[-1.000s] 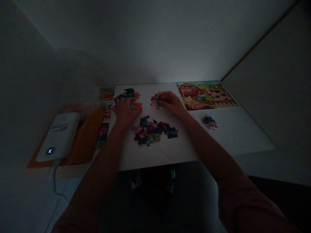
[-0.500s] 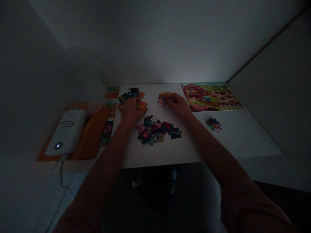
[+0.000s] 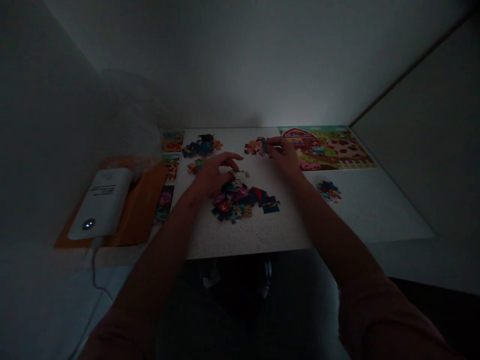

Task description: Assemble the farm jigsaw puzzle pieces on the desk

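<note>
My right hand (image 3: 284, 156) is at the back of the white table, thumb and fingertips closed on a puzzle piece at the right side of a small cluster of pink and orange puzzle pieces (image 3: 253, 147). My left hand (image 3: 214, 174) is over the upper left edge of the middle heap of puzzle pieces (image 3: 240, 205). Its fingers are curled round a small pale puzzle piece (image 3: 243, 173), blurred and seen nearly edge-on. Left of it lies a dark blue and orange pile of puzzle pieces (image 3: 202, 146). A few more pieces (image 3: 195, 166) are partly covered by that hand.
A farm picture sheet (image 3: 333, 149) lies at the back right, with a small stack of pieces (image 3: 330, 191) in front. At left, a white power bank (image 3: 101, 202) with a cable rests on an orange envelope (image 3: 144, 210), beside picture cards (image 3: 165, 200). Walls stand behind and beside.
My left hand has moved right and nearer from the back left pieces to the middle heap, and holds a pale piece. My right hand has shifted slightly right and back along the small cluster.
</note>
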Available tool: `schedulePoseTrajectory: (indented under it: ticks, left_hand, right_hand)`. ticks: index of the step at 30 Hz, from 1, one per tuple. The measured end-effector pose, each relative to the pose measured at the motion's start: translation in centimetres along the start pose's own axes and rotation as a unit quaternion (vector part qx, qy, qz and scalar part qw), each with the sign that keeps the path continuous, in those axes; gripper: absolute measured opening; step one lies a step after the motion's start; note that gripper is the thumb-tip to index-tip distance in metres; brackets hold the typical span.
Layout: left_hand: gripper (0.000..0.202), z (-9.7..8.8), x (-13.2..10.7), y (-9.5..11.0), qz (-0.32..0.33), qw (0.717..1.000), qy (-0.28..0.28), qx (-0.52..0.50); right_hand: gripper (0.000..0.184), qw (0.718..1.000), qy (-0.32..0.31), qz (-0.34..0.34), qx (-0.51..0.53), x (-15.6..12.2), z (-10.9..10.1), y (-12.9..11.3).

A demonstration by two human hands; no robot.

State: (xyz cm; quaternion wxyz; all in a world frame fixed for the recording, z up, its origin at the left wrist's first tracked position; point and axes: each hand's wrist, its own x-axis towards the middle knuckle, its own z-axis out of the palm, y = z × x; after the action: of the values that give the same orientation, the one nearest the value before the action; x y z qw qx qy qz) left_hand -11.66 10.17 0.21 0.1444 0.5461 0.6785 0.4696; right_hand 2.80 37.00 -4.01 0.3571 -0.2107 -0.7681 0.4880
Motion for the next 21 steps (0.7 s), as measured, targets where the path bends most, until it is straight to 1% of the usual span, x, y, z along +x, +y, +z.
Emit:
schedulePoseTrajectory:
  ticks: [2, 3, 4, 5, 6, 8, 10, 11, 13, 14, 16, 17, 18, 21]
  left_hand:
    - [0.07, -0.1, -0.1, 0.5, 0.005, 0.998, -0.057, 0.004]
    - [0.073, -0.2, -0.1, 0.6, 0.004, 0.998, -0.069, 0.01]
    - [0.073, -0.3, -0.1, 0.7, 0.001, 0.998, -0.065, 0.017]
    - [0.071, -0.3, -0.1, 0.7, -0.003, 0.999, -0.047, 0.024]
    - [0.067, -0.3, 0.0, 0.5, -0.012, 0.999, -0.014, 0.03]
    - [0.055, -0.2, 0.2, 0.2, -0.039, 0.997, 0.059, 0.032]
    - [0.044, 0.1, 0.4, -0.3, -0.071, 0.992, 0.105, 0.02]
    - [0.045, 0.4, 0.4, -0.5, -0.084, 0.99, 0.111, 0.011]
    - [0.055, 1.0, 0.5, -1.0, -0.096, 0.991, 0.089, -0.006]
    - [0.054, 1.2, 0.6, -1.2, -0.095, 0.992, 0.076, -0.012]
    - [0.043, 1.5, 0.7, -1.7, -0.085, 0.994, 0.064, -0.02]
    - [0.036, 1.5, 0.7, -1.9, -0.084, 0.994, 0.073, -0.023]
    - [0.032, 1.4, 0.8, -2.1, -0.087, 0.991, 0.094, -0.028]
    - [0.029, 0.7, 1.1, -2.8, -0.119, 0.974, 0.186, -0.054]
  right_hand:
    - [0.054, 1.0, 0.019, 0.001, 0.006, 0.3, -0.4, 0.2]
    - [0.056, 1.0, 0.027, 0.001, 0.011, 0.4, -0.5, 0.2]
    - [0.058, 0.999, 0.03, 0.0, 0.015, 0.4, -0.6, 0.1]
    - [0.059, 0.999, 0.026, 0.0, 0.019, 0.4, -0.5, -0.1]
    - [0.061, 1.0, 0.016, 0.001, 0.023, 0.3, -0.4, -0.3]
    - [0.061, 0.999, -0.027, 0.007, 0.037, -0.2, 0.2, -1.1]
    - [0.06, 0.994, -0.091, 0.008, 0.064, -1.0, 1.1, -2.0]
    - [0.059, 0.989, -0.125, 0.005, 0.08, -1.5, 1.6, -2.5]
    - [0.057, 0.978, -0.183, -0.002, 0.1, -2.4, 2.6, -3.2]
    - [0.057, 0.974, -0.203, -0.005, 0.101, -2.7, 3.1, -3.5]
    - [0.056, 0.971, -0.222, -0.015, 0.093, -3.1, 3.5, -3.6]
    - [0.056, 0.973, -0.216, -0.022, 0.083, -3.0, 3.4, -3.5]
    - [0.056, 0.978, -0.197, -0.03, 0.066, -2.9, 3.1, -3.3]
    - [0.052, 0.993, -0.103, -0.053, -0.035, -2.0, 1.5, -2.3]
